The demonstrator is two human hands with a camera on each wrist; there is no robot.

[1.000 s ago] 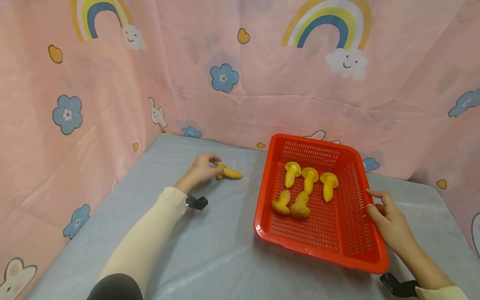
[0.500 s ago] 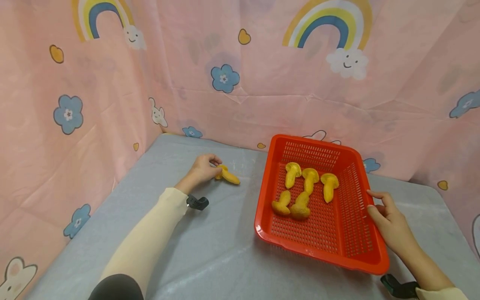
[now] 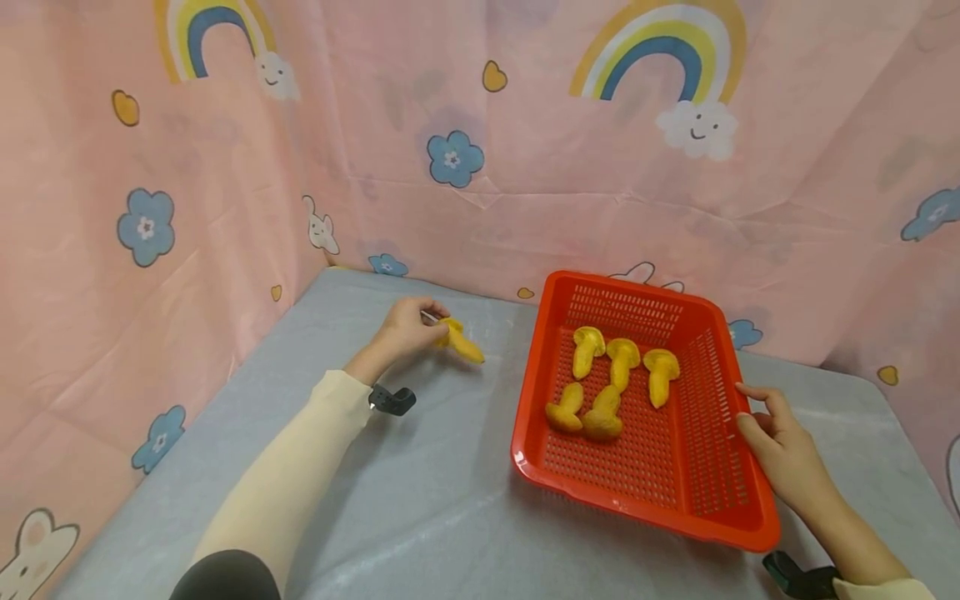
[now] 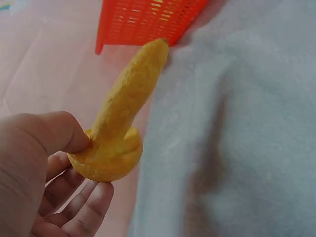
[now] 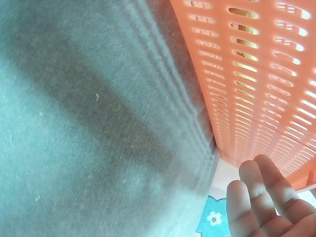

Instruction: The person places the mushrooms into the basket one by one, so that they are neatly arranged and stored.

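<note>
My left hand [image 3: 407, 329] pinches a yellow mushroom [image 3: 465, 343] by its cap, between thumb and fingers. The stem points down and right in the head view. Seen from the left wrist, the mushroom [image 4: 126, 106] has a smooth rounded cap and a long stem aimed toward the basket. At the right, my right hand [image 3: 786, 454] holds the rim of a red plastic basket [image 3: 645, 462], thumb on top. Its other fingers [image 5: 247, 202] show beside the basket's slotted outer wall in the right wrist view. Several yellow mushrooms [image 3: 587, 354] lie on the basket floor, in two rough rows.
A grey cloth [image 3: 420, 492] covers the table. Pink printed curtain [image 3: 525, 225] hangs along the back and left sides, close behind the basket's far rim. Each wrist wears a black camera mount [image 3: 392, 401].
The mushroom in my left hand has turned, its stem swinging from pointing right to pointing down-right. My left hand has risen slightly with it. The right hand keeps its hold on the basket.
</note>
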